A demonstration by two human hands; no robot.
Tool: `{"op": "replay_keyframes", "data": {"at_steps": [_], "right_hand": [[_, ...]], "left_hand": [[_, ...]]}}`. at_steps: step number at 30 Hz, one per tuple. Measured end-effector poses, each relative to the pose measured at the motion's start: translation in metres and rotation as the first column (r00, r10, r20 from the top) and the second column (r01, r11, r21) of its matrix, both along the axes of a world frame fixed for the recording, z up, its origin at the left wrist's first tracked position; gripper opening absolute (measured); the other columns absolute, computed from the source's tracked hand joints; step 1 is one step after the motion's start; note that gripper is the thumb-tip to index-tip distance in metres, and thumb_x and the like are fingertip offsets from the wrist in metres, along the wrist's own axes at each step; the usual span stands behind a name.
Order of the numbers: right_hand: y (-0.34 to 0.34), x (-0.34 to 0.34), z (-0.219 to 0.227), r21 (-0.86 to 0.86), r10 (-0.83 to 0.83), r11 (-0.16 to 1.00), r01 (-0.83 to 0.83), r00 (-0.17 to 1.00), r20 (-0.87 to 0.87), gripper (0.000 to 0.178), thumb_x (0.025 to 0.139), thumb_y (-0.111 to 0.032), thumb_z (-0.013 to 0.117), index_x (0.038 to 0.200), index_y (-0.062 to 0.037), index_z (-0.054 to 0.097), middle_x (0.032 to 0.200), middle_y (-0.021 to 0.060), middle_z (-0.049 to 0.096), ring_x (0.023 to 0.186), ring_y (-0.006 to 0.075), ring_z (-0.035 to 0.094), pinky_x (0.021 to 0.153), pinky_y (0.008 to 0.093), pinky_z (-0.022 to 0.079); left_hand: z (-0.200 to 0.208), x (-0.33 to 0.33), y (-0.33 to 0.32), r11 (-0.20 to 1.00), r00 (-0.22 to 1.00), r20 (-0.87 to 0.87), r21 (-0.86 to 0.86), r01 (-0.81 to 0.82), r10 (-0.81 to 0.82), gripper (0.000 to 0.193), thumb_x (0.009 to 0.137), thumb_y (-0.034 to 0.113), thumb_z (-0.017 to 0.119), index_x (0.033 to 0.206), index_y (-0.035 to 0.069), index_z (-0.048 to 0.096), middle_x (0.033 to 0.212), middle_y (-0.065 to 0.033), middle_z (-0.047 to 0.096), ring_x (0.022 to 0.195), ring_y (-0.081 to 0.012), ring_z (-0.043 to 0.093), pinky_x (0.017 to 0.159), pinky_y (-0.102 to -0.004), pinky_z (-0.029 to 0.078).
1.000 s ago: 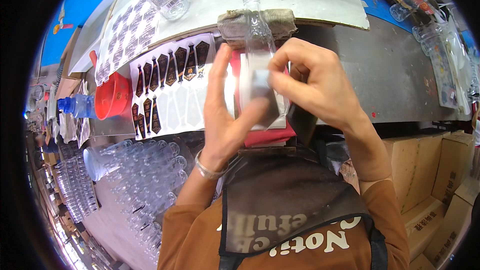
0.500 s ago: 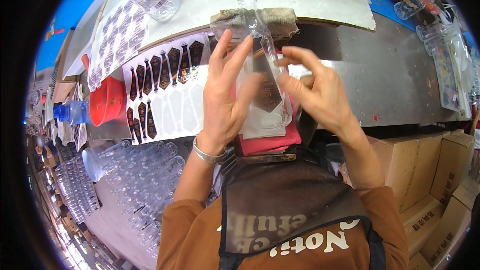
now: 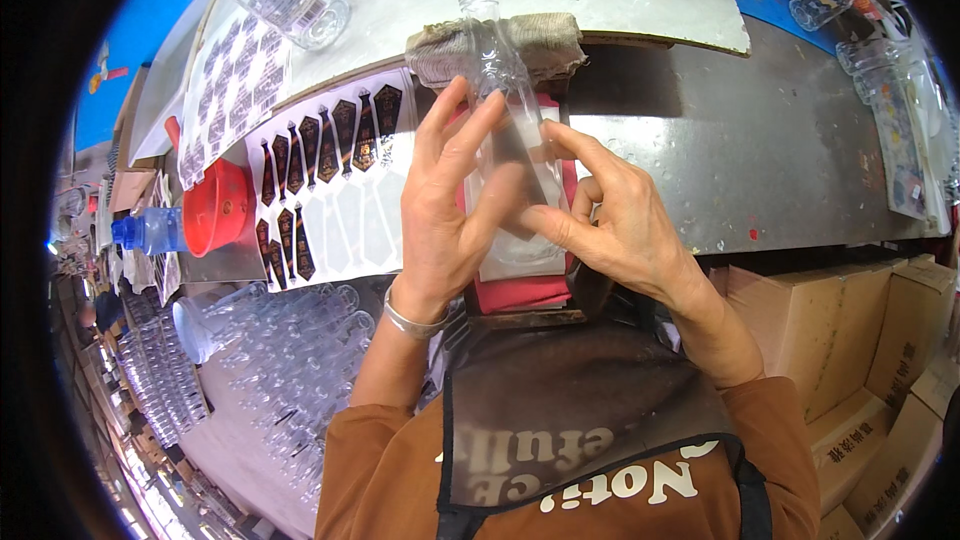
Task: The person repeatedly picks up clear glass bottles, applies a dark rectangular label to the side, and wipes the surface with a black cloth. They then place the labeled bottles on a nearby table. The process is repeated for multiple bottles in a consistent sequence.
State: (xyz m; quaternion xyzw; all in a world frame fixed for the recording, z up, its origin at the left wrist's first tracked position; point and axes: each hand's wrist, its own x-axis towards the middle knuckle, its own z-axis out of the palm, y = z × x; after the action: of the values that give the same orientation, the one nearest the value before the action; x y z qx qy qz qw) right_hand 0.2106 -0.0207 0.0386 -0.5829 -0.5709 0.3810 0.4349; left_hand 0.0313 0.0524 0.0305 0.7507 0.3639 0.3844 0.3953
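A clear glass bottle [image 3: 493, 58] lies with its neck on a rolled, stained cloth [image 3: 548, 40] and its base toward me. A dark, blurred shape shows on its body, partly behind my fingers. My left hand [image 3: 438, 205] is at the bottle's left side, fingers stretched apart, its thumb smeared by motion over the glass. On the other side, my right hand [image 3: 630, 215] has thumb and forefinger against the bottle, the other fingers curled. Under the bottle are white paper and a red cloth [image 3: 525, 292]. Left of it lies a sheet of dark tie-shaped stickers [image 3: 345, 140], several peeled off.
A red bowl [image 3: 218, 208] and a blue-capped plastic bottle [image 3: 150, 230] stand at the left. Many glass bottles [image 3: 290, 370] lie below the sheet. More bottles line the white board [image 3: 630, 0] at the back. Cardboard boxes [image 3: 820, 325] stand at lower right.
The bottle has turned, so its dark tie-shaped sticker no longer faces up clearly. My right hand has moved left, its thumb now over the glass. The view has shifted slightly.
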Motion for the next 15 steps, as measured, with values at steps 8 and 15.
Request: {"op": "replay_keyframes", "data": {"at_steps": [8,15], "right_hand": [[0.0077,-0.0047,0.0059,-0.036,-0.041,0.998,0.042,0.999,0.024,0.060,0.084,-0.018,0.078,0.133,0.0047,0.052,0.112,0.0130,0.070,0.049,0.0038,0.050,0.049,0.0242,0.042],[0.0058,-0.0032,0.0020,-0.048,-0.029,0.998,0.029,1.000,-0.001,0.057,0.090,-0.023,0.074,0.135,0.0039,0.051,0.113,0.0125,0.069,0.054,0.0028,0.051,0.051,0.0235,0.043]], "left_hand": [[0.0007,0.0009,0.0032,1.000,1.000,-0.017,0.024,-0.005,0.005,0.055,0.088,0.005,0.070,0.141,0.012,0.058,0.149,-0.0209,0.043,0.123,-0.0329,0.059,0.092,-0.0387,0.053],[0.0005,0.0008,0.0026,1.000,1.000,0.000,-0.001,-0.012,0.012,0.059,0.087,0.006,0.072,0.144,0.013,0.055,0.150,-0.0199,0.043,0.125,-0.0317,0.058,0.090,-0.0382,0.055]]}}
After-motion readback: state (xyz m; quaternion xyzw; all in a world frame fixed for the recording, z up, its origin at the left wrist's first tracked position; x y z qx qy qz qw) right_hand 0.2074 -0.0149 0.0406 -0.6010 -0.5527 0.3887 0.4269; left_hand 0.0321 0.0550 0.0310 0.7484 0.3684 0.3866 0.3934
